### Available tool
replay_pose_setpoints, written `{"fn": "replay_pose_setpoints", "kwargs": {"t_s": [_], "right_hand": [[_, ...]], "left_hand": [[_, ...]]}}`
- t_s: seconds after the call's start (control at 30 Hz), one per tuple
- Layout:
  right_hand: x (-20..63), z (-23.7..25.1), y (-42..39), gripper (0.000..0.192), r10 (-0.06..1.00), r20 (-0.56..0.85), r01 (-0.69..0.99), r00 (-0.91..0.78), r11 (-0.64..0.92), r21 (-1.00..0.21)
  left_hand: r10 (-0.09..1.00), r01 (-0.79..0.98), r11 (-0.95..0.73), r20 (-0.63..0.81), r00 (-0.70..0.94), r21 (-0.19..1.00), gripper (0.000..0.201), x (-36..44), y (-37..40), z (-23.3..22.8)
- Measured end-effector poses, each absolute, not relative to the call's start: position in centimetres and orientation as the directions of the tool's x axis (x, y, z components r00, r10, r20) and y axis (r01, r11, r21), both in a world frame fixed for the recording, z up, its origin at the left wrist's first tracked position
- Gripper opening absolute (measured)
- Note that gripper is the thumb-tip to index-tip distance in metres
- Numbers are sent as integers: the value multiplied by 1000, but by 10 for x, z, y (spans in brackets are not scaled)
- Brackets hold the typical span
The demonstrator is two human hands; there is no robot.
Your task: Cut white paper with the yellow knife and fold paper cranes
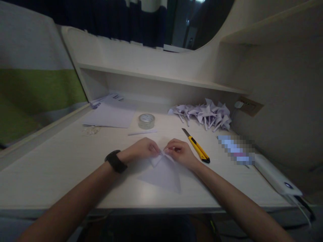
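Observation:
Both my hands pinch the upper end of a partly folded white sheet of paper (163, 176) near the front of the desk. My left hand (146, 148), with a black watch on its wrist, grips the paper's left upper edge. Close beside it, my right hand (179, 153) has thumb and forefinger closed on the same spot from the right. A folded flap stands up under the left fingers, while the wide lower part of the paper hangs toward the desk's front edge. To the right of my right hand lies a yellow utility knife (198, 147), its blade extended.
Behind my hands are a clear tape roll (146, 121) and a thin rolled paper stick (142, 132). Paper pinwheels (207, 112) pile up at the back right. A paper stack (108, 112) is at the back left. A phone (234, 149) and white power strip (276, 174) lie right.

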State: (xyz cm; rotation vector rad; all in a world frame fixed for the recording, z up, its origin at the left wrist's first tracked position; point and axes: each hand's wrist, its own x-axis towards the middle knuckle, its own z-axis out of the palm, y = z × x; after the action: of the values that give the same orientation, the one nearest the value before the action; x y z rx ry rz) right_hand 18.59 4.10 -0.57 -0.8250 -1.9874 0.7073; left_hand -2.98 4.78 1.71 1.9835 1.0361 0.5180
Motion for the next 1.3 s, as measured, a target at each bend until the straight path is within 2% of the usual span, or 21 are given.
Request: {"fn": "replay_pose_setpoints", "kwargs": {"t_s": [0.17, 0.4, 0.57, 0.77, 0.97, 1.3], "right_hand": [[184, -5, 39, 14, 758, 496, 277, -424, 630, -726], [183, -7, 38, 14, 771, 486, 283, -412, 615, -736], [183, -9, 38, 13, 769, 493, 310, -407, 624, -718], [184, -6, 36, 11, 760, 500, 355, -416, 642, -680], [184, -7, 36, 10, 732, 534, 389, -422, 679, -623], [185, -3, 31, 11, 665, 585, 485, -463, 743, -461]], "left_hand": [[907, 480, -201, -23, 421, 854, 19, -27, 44, 16], [884, 442, -173, -60, 464, 880, 22, -27, 46, 17], [873, 415, -198, -33, 487, 888, 22, -28, 47, 17], [890, 382, -162, -32, 454, 910, 22, -28, 46, 16], [885, 369, -142, -49, 463, 919, 23, -28, 47, 16], [889, 365, -193, 5, 457, 911, 21, -29, 47, 15]]}}
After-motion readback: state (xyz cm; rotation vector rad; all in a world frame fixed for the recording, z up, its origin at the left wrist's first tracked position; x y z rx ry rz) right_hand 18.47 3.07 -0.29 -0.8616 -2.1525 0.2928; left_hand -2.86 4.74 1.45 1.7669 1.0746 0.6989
